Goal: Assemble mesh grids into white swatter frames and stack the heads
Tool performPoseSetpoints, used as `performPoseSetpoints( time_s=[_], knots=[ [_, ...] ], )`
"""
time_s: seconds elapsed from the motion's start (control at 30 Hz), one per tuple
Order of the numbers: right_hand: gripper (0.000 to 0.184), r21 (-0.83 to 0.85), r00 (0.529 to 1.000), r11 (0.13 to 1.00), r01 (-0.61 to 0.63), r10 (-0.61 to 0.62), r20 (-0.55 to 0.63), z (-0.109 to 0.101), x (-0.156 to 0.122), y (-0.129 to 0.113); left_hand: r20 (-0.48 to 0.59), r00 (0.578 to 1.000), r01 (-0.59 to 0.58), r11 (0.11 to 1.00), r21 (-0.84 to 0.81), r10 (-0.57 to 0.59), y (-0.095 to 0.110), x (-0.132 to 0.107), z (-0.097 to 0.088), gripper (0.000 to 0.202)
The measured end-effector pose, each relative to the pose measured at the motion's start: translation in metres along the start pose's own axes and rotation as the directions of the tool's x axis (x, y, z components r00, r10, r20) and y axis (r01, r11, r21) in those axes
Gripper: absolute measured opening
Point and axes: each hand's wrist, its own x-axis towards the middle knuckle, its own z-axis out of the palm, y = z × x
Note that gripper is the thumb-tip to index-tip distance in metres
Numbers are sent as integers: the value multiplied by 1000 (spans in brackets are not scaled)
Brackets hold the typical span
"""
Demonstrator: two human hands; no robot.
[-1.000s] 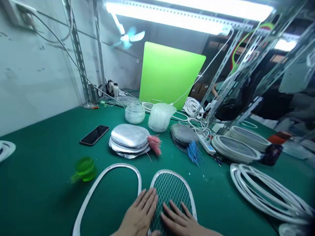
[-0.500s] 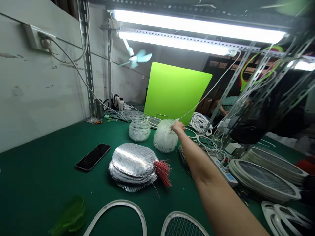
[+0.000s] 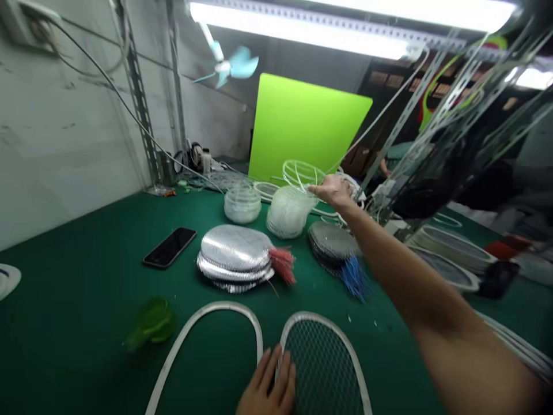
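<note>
My right hand (image 3: 332, 192) reaches across the far side of the green table mat (image 3: 78, 346), its fingers at loops of white wire (image 3: 303, 174). The loops rise just above a clear bag of white wire (image 3: 288, 212). My left hand (image 3: 268, 383) lies flat, fingers apart, on the near edge of a white-rimmed racket frame with green-tinted mesh (image 3: 324, 363). To its left lies a bare white oval frame (image 3: 203, 323). The arm hides part of a grey mesh stack (image 3: 332, 242) with blue wires (image 3: 355, 278).
A stack of silver mesh discs (image 3: 235, 248) with red wires, a black phone (image 3: 169, 248), a green cup (image 3: 151, 324) and a clear jar of wire (image 3: 242, 204) stand on the mat. Stacked frames (image 3: 449, 248) lie right. A green board (image 3: 309, 124) stands behind.
My right hand has moved right from the top of the bag, and white wire loops now show above the bag. My left hand lies on the racket's edge, with its rim shifted in view.
</note>
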Motion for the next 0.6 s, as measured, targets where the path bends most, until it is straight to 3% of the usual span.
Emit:
performPoseSetpoints(
  time_s=[0.07,0.17,0.27,0.33,0.4,0.5,0.6],
  knots=[
    [34,4,996,996,89,-89,-3,2,-63,34,99,995,-16,999,-33,19,6,0,-26,76],
    [26,58,975,974,219,-221,30,25,-191,88,159,987,42,995,-89,-27,14,4,-55,79],
    [25,151,961,957,246,-262,91,58,-314,132,202,979,52,985,-166,-17,13,5,-75,69],
    [24,114,965,963,244,-253,73,78,-367,151,203,977,116,963,-243,-67,7,5,-89,51],
    [23,46,965,966,255,-257,57,91,-395,161,168,958,275,913,-302,-233,-1,8,-105,39],
    [22,-54,961,959,277,-275,34,102,-403,160,61,887,456,850,-263,-458,-9,30,-123,35],
    [22,-138,968,959,248,-251,-1,108,-399,150,-9,915,397,906,-149,-403,-7,72,-119,27]
  ],
)
